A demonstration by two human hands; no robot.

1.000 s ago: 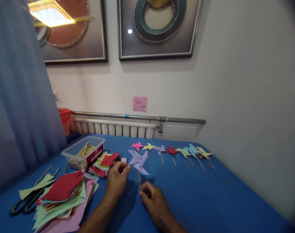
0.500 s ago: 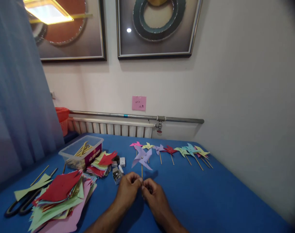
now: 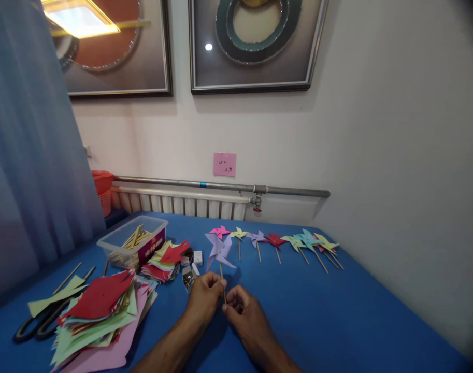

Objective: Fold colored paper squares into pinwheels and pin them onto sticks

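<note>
The lilac pinwheel (image 3: 217, 250) is held upright by its thin wooden stick (image 3: 222, 282), above the blue table (image 3: 337, 321), near its middle. A second ago the left hand (image 3: 205, 298) was pinching a paper blade while the right hand (image 3: 242, 311) held the stick's lower end alone; now both hands are closed on the stick, fingertips meeting just below the wheel. The blade has been let go, so the wheel is judged free to turn on its pin. The head is tilted slightly left compared with half a second ago.

Surface: a row of finished pinwheels (image 3: 283, 241) is laid out along the far edge, sticks pointing toward the person. Left of the hands, a small open box of pins (image 3: 188, 278) is noted, then a small stack of cut squares (image 3: 164, 259), and a larger heap of coloured paper (image 3: 100, 311). A clear tub of sticks (image 3: 133, 243) sits behind; scissors (image 3: 38, 324) lie at the far left.

Room: pale wall, two framed pictures (image 3: 255, 44), a pink note (image 3: 224, 164), a pipe over a radiator (image 3: 182, 204), a blue curtain (image 3: 30, 155) on the left.
</note>
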